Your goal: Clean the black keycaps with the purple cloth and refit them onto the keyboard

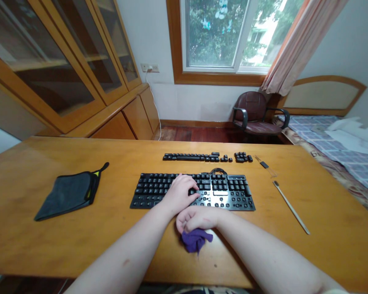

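Note:
A black keyboard [159, 185] lies across the middle of the desk, several keycaps off its lower right part so that the shiny plate shows. My left hand [182, 190] rests on its middle, thumb and forefinger apart with keys visible between them. Just in front of the keyboard, my right hand [198, 218] is closed round a crumpled purple cloth [194, 240], its fingers curled and partly hidden. Behind the keyboard, loose black keycaps [190, 157] stand in a row, with another cluster of keycaps [241, 157] to the right.
A dark grey zip pouch [67, 194] lies at the left. On the right are a wire keycap puller [264, 164] and a thin brush [291, 207]. Beyond the desk [331, 228] stand a chair [254, 110], a bed [334, 134] and a glass-door cabinet [79, 106].

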### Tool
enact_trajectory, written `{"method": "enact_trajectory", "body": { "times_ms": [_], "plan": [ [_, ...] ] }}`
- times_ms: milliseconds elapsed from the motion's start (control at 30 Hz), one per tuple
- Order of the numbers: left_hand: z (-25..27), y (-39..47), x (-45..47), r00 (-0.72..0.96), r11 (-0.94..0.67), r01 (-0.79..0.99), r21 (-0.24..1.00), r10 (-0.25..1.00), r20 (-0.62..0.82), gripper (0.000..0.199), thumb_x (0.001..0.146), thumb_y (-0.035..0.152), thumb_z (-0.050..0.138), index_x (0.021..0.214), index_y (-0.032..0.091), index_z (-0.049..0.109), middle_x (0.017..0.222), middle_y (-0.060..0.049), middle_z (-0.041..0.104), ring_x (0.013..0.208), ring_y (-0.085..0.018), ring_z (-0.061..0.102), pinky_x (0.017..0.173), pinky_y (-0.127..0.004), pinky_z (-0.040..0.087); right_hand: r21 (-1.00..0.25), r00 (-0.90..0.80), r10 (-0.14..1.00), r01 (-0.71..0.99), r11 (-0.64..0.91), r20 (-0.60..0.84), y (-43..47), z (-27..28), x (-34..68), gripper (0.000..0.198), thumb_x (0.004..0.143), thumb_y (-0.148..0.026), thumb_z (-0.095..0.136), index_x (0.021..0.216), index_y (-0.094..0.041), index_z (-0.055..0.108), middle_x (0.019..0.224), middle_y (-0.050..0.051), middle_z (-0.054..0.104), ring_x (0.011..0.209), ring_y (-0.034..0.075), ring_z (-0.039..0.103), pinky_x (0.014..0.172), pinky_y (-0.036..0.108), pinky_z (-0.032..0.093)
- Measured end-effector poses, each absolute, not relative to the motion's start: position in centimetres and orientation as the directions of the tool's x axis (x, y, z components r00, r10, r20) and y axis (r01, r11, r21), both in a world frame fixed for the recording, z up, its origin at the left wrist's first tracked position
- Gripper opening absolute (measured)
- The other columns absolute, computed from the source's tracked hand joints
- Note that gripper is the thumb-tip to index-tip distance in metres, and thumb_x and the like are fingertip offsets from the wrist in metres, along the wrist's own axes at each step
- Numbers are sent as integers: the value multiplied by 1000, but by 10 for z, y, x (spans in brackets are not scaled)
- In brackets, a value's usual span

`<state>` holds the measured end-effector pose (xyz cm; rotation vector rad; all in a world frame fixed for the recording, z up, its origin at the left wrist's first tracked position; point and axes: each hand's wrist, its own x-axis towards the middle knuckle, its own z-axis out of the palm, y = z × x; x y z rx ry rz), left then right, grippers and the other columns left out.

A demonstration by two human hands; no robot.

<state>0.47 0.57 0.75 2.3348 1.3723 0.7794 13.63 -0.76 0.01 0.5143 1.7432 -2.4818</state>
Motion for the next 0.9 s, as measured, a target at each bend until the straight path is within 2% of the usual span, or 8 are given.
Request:
{"method": "enact_trajectory", "body": {
  "times_ms": [367,567,800,900],
  "plan": [
    [5,8,4,402,-487,691,534,873,276,18,64,27,73,79,24,63,96,-1,64,101,-20,54,105,-49,24,-902,-938,142,250,-351,-315,-7,0,137,14,60,-7,53,73,-11,58,60,-3,54,50,7,45,47,16,33],
    [6,7,3,398,-494,689,530,869,292,17,65,27,73,76,22,63,99,-3,64,102,-21,54,103,-45,29,-895,-939,137,249,-369,-317,-8,-2,136,14,62,-5,52,73,-10,57,60,-3,53,49,6,44,49,17,34],
    [6,7,4,406,-481,696,533,876,261,18,64,27,73,78,23,63,100,-1,62,103,-20,53,106,-47,23,-899,-935,146,256,-356,-324,-8,4,136,14,61,-5,52,73,-11,58,59,-3,54,49,6,45,48,17,34],
    [7,6,4,398,-476,698,534,879,263,17,64,27,73,77,23,63,101,-1,61,103,-20,53,105,-47,25,-899,-937,138,255,-356,-320,-8,2,136,14,61,-5,52,72,-11,58,56,-4,52,48,6,44,47,16,33]
  ]
}}
